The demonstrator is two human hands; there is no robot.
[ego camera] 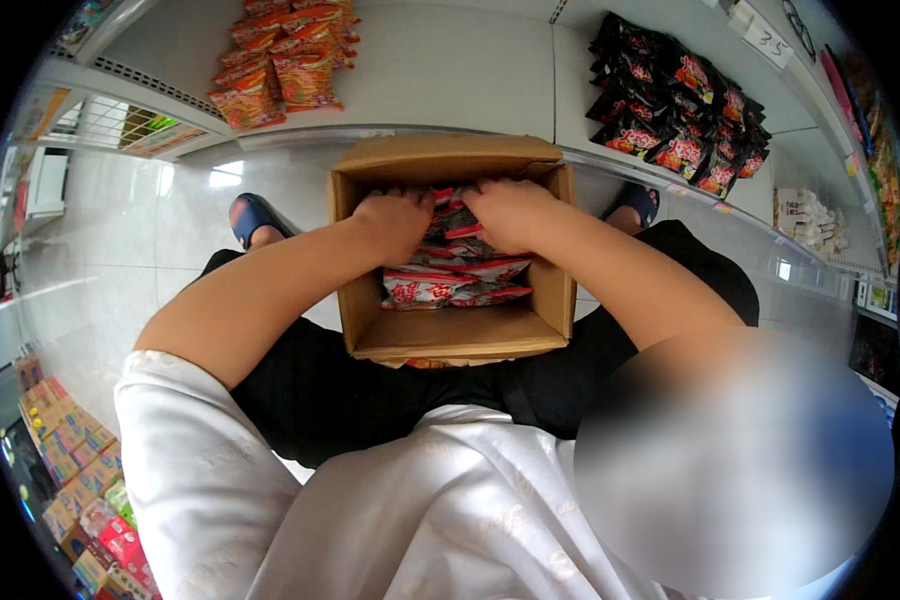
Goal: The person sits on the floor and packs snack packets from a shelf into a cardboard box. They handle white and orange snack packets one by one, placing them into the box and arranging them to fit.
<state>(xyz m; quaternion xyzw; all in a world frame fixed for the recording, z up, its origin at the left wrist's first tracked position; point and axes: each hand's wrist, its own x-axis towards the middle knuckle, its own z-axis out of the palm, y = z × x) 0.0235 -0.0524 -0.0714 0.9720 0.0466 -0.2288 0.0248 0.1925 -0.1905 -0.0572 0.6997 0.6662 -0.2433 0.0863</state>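
An open cardboard box [457,337] stands before me, between my knees. Inside it lie several red and silver snack packets [450,277], stacked in overlapping rows, with large red characters on the nearest one. My left hand [395,223] reaches into the box at the left of the far packets, its fingers curled down on them. On the other side, my right hand [511,214] rests on the far packets, fingertips bent over a packet edge. The fingertips of both hands are partly hidden among the packets, so whether either one grips a packet is unclear.
Beyond the box runs a white shelf [457,67] with a raised front edge. Orange snack packets [292,60] stand on its left part, black packets [679,105] on its right. A price tag [768,42] hangs at upper right. Stacked cartons [75,450] are at lower left.
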